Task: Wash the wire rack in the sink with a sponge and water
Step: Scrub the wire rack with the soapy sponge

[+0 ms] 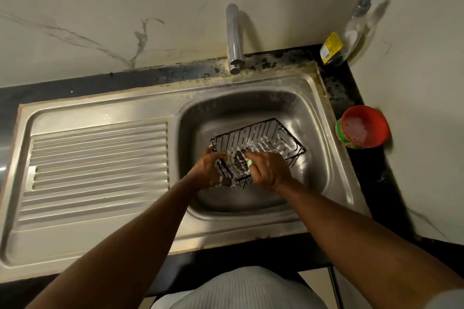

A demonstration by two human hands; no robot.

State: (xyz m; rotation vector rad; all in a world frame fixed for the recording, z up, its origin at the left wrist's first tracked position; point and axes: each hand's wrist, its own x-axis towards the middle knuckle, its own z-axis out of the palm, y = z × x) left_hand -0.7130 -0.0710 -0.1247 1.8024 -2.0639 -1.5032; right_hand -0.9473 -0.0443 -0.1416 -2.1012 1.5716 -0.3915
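Gripping the wire rack [266,144] is the left hand [208,170]; right hand [270,170] clutches sponge [250,162] inside.

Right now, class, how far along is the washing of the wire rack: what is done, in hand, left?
Done: foam coats much of the wire rack in the sink. In hand: left hand grips its near end, right hand holds a green sponge on it. Left: no water runs from the tap, so rinsing remains.
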